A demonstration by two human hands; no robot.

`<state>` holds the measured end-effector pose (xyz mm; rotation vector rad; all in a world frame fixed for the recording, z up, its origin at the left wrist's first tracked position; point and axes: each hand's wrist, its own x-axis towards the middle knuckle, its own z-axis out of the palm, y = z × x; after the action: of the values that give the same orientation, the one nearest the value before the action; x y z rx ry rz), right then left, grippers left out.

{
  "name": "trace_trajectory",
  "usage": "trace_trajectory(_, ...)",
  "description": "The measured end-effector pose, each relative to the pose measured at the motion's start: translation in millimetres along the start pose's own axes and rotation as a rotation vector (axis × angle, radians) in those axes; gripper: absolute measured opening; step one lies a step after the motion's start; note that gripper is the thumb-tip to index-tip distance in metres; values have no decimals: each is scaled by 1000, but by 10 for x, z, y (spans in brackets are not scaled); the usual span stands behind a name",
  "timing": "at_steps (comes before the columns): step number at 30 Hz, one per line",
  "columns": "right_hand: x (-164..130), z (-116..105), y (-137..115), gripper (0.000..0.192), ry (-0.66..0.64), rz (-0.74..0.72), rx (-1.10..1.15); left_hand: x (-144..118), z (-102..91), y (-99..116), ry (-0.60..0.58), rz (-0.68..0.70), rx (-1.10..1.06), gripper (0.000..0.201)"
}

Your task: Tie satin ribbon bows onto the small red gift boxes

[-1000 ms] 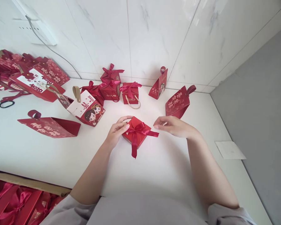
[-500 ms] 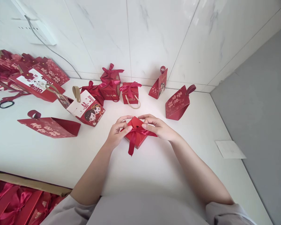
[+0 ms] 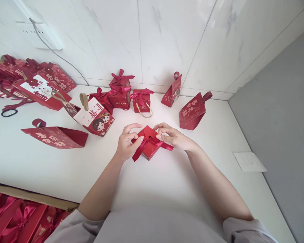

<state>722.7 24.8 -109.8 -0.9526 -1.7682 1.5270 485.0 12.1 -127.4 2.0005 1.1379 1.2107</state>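
The white panel of the cartoon-couple gift bag (image 3: 93, 116) carries a red double-happiness sign, 囍. Large pale Chinese characters run along the flat red bag (image 3: 56, 136) at the left and down the tilted red bag (image 3: 194, 110) at the right; both are too stylised to read with certainty.

Red gift bags (image 3: 56, 136) lie scattered on the white table (image 3: 167, 182) — three bowed boxes (image 3: 141, 100) near the wall.

Left edge crops the stacked red bags (image 3: 5, 72).
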Motion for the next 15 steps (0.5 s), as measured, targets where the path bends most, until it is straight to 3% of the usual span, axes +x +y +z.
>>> trace_trajectory(9, -19, -23, -62, 29, 7, 26, -49, 4, 1, 95, 91, 53, 91, 32)
trace_trajectory(12, -6, -5, -44, 28, 21, 21, 14, 13, -34, 42, 34, -34, -6, 36)
trace_trajectory(15, 15, 29, 7, 25, 31, -23, 102, 22, -77, -41, -104, -172, -215, 35)
